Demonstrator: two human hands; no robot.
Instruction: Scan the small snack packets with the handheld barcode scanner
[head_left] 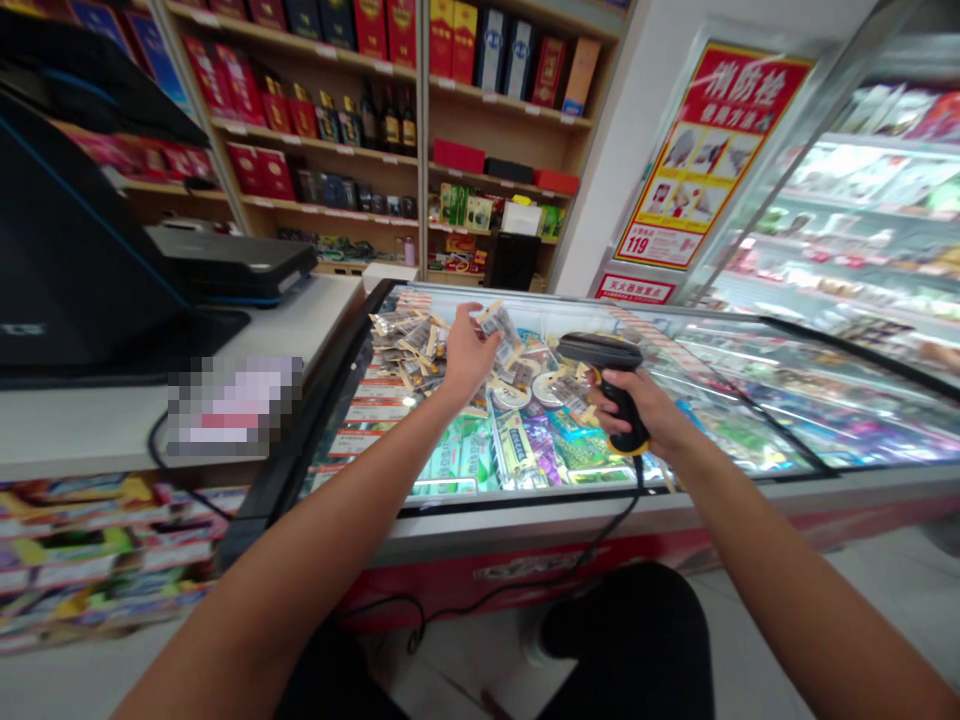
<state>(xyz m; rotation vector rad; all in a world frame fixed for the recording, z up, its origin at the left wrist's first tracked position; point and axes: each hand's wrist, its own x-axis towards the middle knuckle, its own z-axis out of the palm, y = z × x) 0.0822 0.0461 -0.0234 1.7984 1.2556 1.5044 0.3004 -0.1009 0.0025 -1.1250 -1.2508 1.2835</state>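
My left hand is closed on a small clear-and-tan snack packet, held up above the glass top of the chest freezer. In my right hand is a black and yellow barcode scanner, its head pointing left toward the packet. The scanner's cable hangs down over the freezer's front. A pile of similar packets lies on the glass to the left of my left hand. More packets lie between my hands. Beneath the glass show colourful ice cream wrappers.
To the left, a white counter carries a black till machine and a blurred-out flat object. Snack racks fill the space below it. Shelves of boxes and bottles stand behind, and a lit display fridge at right.
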